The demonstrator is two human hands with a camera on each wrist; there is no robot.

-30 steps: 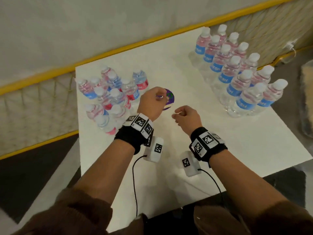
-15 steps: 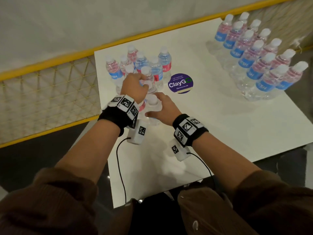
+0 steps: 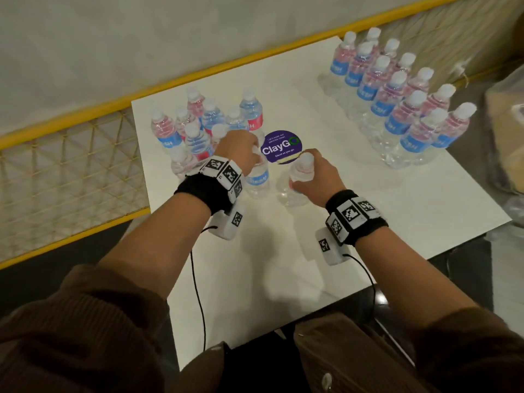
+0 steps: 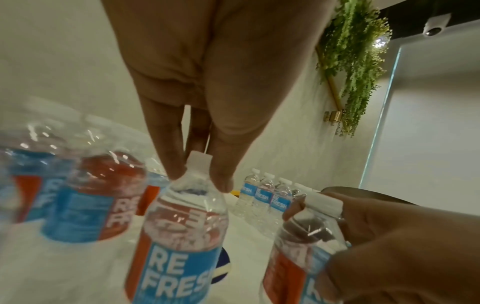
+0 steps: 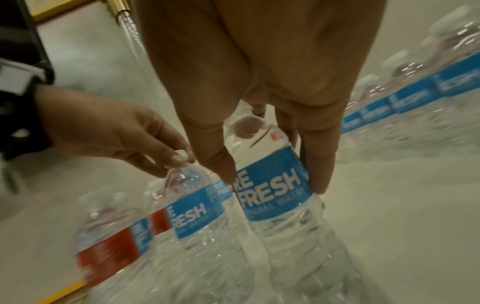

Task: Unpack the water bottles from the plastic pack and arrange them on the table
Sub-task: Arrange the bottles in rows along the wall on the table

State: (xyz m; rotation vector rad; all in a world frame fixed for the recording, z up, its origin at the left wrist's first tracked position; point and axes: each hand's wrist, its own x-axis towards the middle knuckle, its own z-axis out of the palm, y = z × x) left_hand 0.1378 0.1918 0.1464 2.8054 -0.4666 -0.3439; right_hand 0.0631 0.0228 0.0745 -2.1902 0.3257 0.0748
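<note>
My left hand (image 3: 249, 154) pinches the white cap and neck of a blue-labelled water bottle (image 3: 257, 178) from above; the left wrist view shows its fingertips (image 4: 221, 185) on that bottle (image 4: 179, 236). My right hand (image 3: 303, 177) grips a second bottle (image 3: 296, 184) round its shoulder, thumb and fingers either side of the label (image 5: 272, 191). Both bottles stand upright by the purple ClayGo sticker (image 3: 280, 147). Several loose bottles (image 3: 198, 123) cluster at the table's far left. Two neat rows of bottles (image 3: 397, 95) stand at the far right.
The white table (image 3: 368, 222) has bare room in front of the hands and between the two bottle groups. A yellow mesh railing (image 3: 71, 171) runs along the left and far edges. A bag-like object (image 3: 507, 123) lies off the right edge.
Both hands were at the left cluster half a second ago. They have since come right, each with a bottle, and now sit near the sticker.
</note>
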